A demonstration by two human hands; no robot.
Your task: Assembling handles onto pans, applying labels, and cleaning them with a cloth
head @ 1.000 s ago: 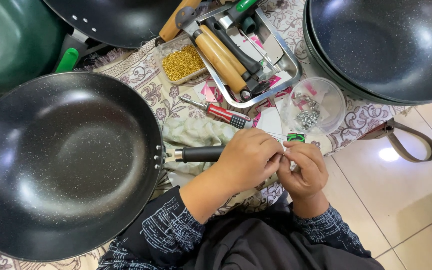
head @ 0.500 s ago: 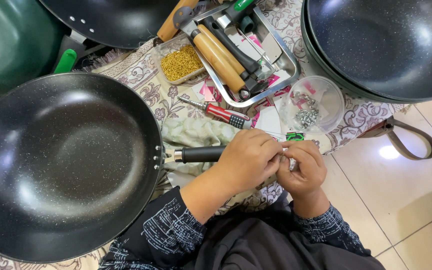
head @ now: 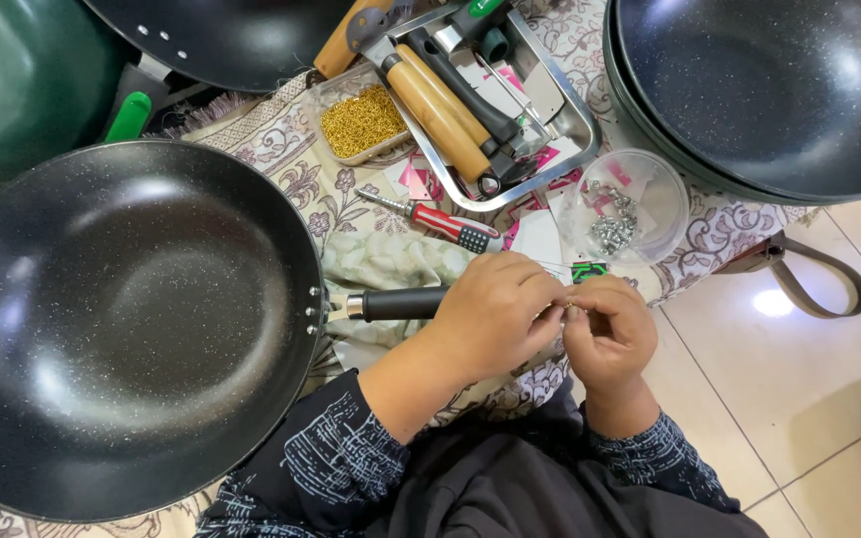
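Note:
My left hand (head: 490, 311) and my right hand (head: 610, 334) meet fingertip to fingertip over the end of a black pan handle (head: 401, 303). Both pinch a tiny metal part (head: 568, 307) between them; it is too small to tell its shape. The handle runs left to a large black speckled wok (head: 122, 329) lying on the patterned cloth (head: 281, 149). A red-handled screwdriver (head: 445, 221) lies just beyond my left hand. A clear round tub of silver screws (head: 622, 204) stands just beyond my right hand.
A metal tray (head: 560, 95) of wooden- and black-handled tools sits at the back, beside a small box of gold-coloured bits (head: 361, 122). Stacked black woks (head: 769, 90) fill the right rear, another wok (head: 221, 35) and a green pan (head: 22, 80) the left rear. Tiled floor (head: 799, 399) lies right.
My hands have stayed pressed together at the handle's end, with only slight finger movement. Nothing else has shifted.

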